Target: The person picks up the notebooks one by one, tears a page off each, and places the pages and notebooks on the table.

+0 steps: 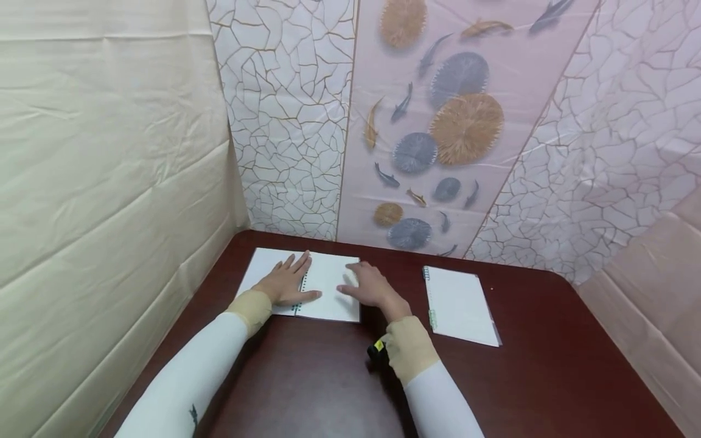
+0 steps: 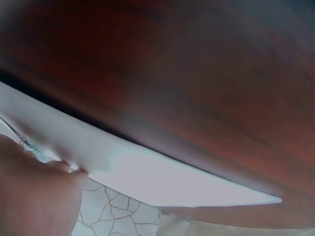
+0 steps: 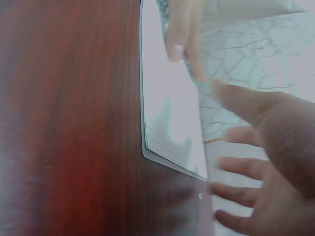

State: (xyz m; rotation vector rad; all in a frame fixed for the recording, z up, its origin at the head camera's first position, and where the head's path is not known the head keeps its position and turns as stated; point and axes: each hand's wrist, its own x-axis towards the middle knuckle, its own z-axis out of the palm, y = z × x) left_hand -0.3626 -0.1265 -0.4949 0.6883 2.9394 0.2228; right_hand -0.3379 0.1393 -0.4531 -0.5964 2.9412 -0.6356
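Left hand (image 1: 285,285) lying flat, fingers straight, pressing open notebook (image 1: 328,286) at spiral | right hand (image 1: 371,286) relaxed, flattening right page | notebook lying on bench (image 1: 306,377) far-left | tip: be keeping left palm anchoring spine, smoothing outward

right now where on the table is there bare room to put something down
Bare wood lies along the near edge of the table, between the two sleeves, and on the right beyond the closed notebook. A narrow strip runs between that and the open notebook. The far left corner is crowded: the left hand and right hand both rest on the open notebook.
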